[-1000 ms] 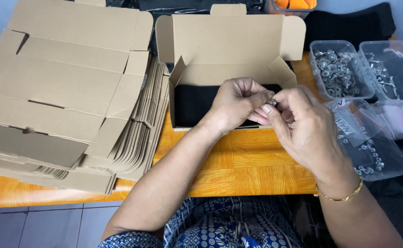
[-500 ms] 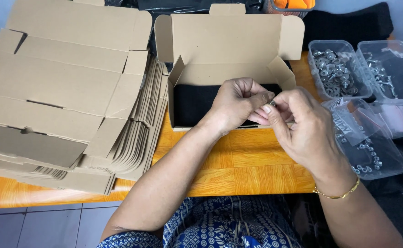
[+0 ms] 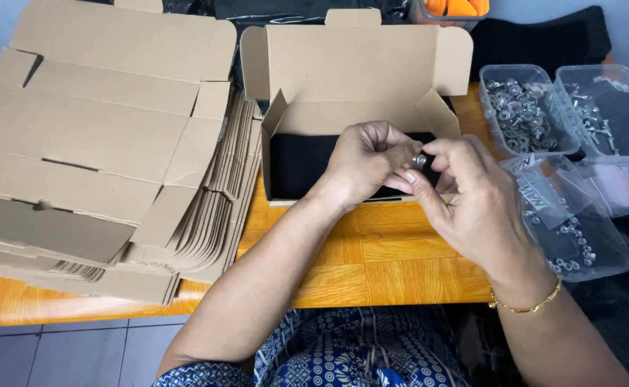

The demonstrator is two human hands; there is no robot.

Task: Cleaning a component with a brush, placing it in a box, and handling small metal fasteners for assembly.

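Both of my hands meet over the front of an open cardboard box (image 3: 361,68) lined with black material. My left hand (image 3: 361,161) and my right hand (image 3: 472,197) pinch a small silver metal fastener (image 3: 419,160) between their fingertips, right above the box's black interior (image 3: 296,161). A thin gold bracelet (image 3: 526,304) circles my right wrist.
A tall stack of flat cardboard box blanks (image 3: 92,143) fills the left of the orange wooden table (image 3: 379,258). Clear plastic tubs of silver metal parts (image 3: 522,107) stand at the right, with plastic bags of parts (image 3: 569,229) in front of them. Black fabric lies at the back.
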